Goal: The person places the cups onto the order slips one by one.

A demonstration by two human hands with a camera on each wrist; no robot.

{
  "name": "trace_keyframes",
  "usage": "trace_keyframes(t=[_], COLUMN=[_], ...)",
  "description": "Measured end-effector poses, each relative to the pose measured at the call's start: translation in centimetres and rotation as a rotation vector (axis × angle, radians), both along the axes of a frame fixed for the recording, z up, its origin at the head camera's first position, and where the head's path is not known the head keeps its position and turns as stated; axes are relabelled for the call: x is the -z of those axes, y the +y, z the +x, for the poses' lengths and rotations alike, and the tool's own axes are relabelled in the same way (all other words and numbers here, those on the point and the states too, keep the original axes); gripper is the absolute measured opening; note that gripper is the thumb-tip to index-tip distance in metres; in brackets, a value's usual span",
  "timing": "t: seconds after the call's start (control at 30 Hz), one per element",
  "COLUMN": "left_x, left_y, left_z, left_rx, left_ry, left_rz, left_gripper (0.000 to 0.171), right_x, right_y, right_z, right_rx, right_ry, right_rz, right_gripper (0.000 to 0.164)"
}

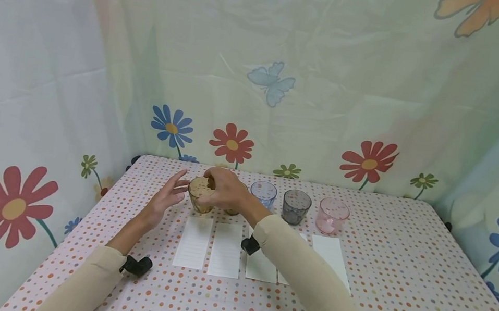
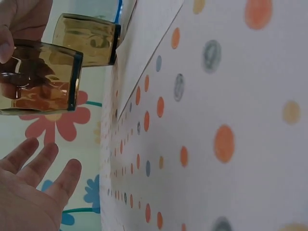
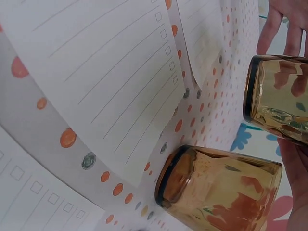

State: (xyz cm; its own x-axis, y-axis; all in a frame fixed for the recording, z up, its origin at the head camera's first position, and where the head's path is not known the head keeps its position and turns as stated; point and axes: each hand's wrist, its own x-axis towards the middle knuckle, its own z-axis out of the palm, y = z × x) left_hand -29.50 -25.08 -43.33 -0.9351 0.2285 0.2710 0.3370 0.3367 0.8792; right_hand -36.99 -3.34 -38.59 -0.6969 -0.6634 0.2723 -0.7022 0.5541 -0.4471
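Note:
My right hand [image 1: 226, 190] grips an amber glass [image 1: 198, 188] by its rim and side, at the left end of a row of glasses. In the left wrist view a gap shows between this glass's base [image 2: 74, 82] and the tabletop. My left hand [image 1: 169, 196] is just left of it, fingers spread and relaxed, holding nothing. A second amber glass [image 3: 226, 187] stands beside the held one, partly hidden behind my right hand in the head view. To the right stand a blue glass [image 1: 263, 193], a grey glass [image 1: 296, 207] and a pink glass [image 1: 332, 216].
Several white lined paper strips lie in front of the glasses, among them a left strip [image 1: 193, 242] and a right strip [image 1: 333, 258]. My right forearm crosses over some of them. A dotted cloth [image 1: 402, 291] covers the table, and a flowered curtain [image 1: 311, 116] hangs behind.

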Motion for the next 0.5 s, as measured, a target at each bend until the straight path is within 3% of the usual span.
trace_keyframes(t=[0.5], left_x=[0.0], left_y=[-0.7], left_z=[1.3], left_rx=[0.037], left_ry=[-0.046], left_rz=[-0.002], left_gripper=[0.076], right_x=[-0.2], right_y=[0.4], right_z=[0.9], right_rx=[-0.080], right_ry=[-0.095], right_rz=[-0.105], right_gripper=[0.061])
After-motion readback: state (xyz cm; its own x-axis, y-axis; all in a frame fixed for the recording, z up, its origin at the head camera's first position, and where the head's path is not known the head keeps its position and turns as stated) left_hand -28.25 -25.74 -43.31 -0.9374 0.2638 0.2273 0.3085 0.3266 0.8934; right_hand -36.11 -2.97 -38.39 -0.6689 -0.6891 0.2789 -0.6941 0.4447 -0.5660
